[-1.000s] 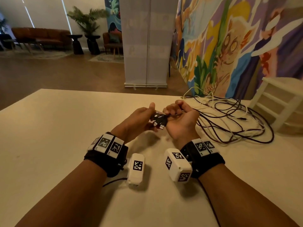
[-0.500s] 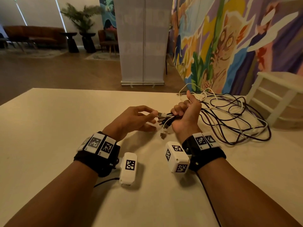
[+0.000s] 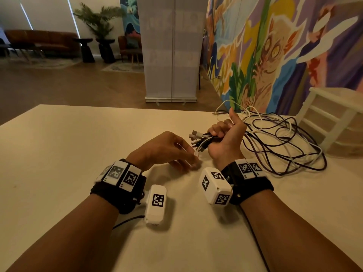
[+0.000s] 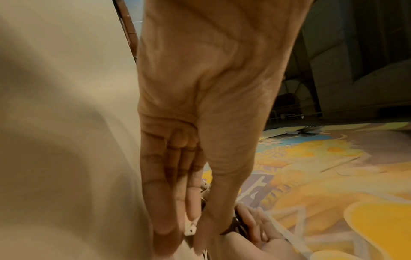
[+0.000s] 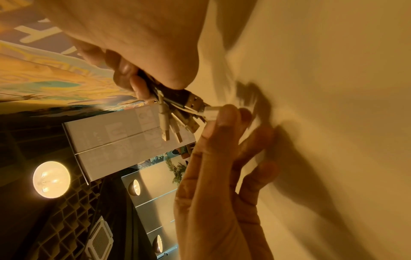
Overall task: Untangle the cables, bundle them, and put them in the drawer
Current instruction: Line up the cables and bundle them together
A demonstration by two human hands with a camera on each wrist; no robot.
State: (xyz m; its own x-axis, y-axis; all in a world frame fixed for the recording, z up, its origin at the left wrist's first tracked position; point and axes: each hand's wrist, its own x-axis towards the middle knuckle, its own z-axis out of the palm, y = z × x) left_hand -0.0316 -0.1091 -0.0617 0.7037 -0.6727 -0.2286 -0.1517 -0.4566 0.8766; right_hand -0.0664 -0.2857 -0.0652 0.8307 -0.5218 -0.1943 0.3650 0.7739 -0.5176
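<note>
My right hand (image 3: 225, 134) is fisted round a bunch of black and white cable ends (image 3: 200, 139), thumb pointing up; their plugs (image 5: 177, 116) fan out to the left. The rest of the cables (image 3: 284, 142) lie in a loose tangle on the table behind and to the right of that hand. My left hand (image 3: 193, 157) pinches one white plug (image 3: 196, 154) between thumb and fingertips just below the bunch; in the right wrist view the white plug (image 5: 209, 114) sits under the thumb. In the left wrist view, the white plug (image 4: 190, 228) peeks out between the fingers.
The cream table (image 3: 68, 154) stretches wide to the left and front. A white drawer unit (image 3: 330, 118) stands at the table's far right, beside the cable tangle. Beyond the table are a grey banner stand (image 3: 170, 50) and a painted wall (image 3: 275, 46).
The left hand has let go of the gathered plugs, dropped lower and pinched a single white plug. The right hand has turned thumb-up, still gripping the bunch.
</note>
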